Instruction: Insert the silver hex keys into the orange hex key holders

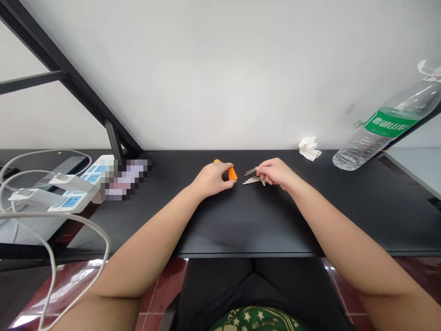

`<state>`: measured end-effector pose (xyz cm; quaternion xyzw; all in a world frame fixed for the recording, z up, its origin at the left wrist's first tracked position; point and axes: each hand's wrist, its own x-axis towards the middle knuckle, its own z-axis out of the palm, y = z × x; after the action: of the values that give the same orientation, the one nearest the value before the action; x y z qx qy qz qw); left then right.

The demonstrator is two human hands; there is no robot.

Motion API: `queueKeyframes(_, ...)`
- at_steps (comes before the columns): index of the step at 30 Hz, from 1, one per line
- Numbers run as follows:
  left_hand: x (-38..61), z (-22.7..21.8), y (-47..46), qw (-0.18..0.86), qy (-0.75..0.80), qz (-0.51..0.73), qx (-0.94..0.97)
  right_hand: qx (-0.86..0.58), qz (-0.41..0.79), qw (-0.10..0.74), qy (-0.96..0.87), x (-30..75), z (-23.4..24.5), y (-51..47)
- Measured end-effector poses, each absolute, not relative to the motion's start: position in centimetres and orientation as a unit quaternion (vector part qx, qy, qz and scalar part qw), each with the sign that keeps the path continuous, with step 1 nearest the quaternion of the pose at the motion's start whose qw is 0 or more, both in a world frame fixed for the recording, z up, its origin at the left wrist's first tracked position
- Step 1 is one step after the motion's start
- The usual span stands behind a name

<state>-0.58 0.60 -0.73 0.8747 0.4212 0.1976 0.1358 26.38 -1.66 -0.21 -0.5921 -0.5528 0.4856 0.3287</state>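
My left hand is closed around a small orange plastic holder, standing on the black desk with its middle hidden behind my fingers. To its right, my right hand pinches a few thin metal rods whose tips point left toward the holder. Just under these rods, several more silver rods lie side by side on the desk. Their right ends are partly covered by my fingers, and one short piece slants downward there, like the bent end of a hex key.
Crumpled white tissue lies by the wall. A large clear bottle with a green label leans at the right. On the left are a power strip with chargers, a blurred-out flat item, and loose white cables.
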Motion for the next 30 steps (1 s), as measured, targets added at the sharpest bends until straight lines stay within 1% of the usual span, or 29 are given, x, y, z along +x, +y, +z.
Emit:
queueKeyframes(2, -0.6, -0.8, 0.6, 0.137, 0.418, 0.199, 0.875, -0.622, 0.441, 0.317, -0.565, 26.6, -0.5, -1.2)
queueKeyframes(4, -0.6, -0.9, 0.6, 0.139, 0.416, 0.201, 0.876, -0.649, 0.382, 0.287, -0.592, 27.0, -0.8, -0.8)
queueKeyframes(8, -0.6, -0.9, 0.6, 0.146, 0.416, 0.199, 0.875, -0.68, 0.259, 0.185, -0.66, 28.1, -0.7, -0.2)
queueKeyframes(11, -0.6, -0.7, 0.5, 0.148, 0.42, 0.192, 0.874, -0.683, 0.235, 0.119, -0.682, 28.7, -0.4, 0.0)
queueKeyframes(16, -0.6, -0.5, 0.4, 0.159, 0.423, 0.188, 0.872, -0.7, 0.222, 0.064, -0.675, 29.7, -0.2, 0.1)
queueKeyframes(18, -0.6, -0.5, 0.4, 0.159, 0.422, 0.188, 0.872, -0.705, 0.21, 0.067, -0.674, 30.1, -0.4, 0.2)
queueKeyframes(20, -0.6, -0.6, 0.4, 0.159, 0.422, 0.189, 0.872, -0.693, 0.19, 0.096, -0.689, 30.5, -0.7, 0.4)
queueKeyframes(23, -0.5, -0.6, 0.4, 0.159, 0.42, 0.19, 0.873, -0.636, 0.164, 0.141, -0.741, 30.6, -1.2, 0.6)
queueKeyframes(30, -0.5, -0.5, 0.4, 0.153, 0.416, 0.185, 0.877, -0.575, 0.177, 0.131, -0.788, 29.1, -1.2, 0.1)
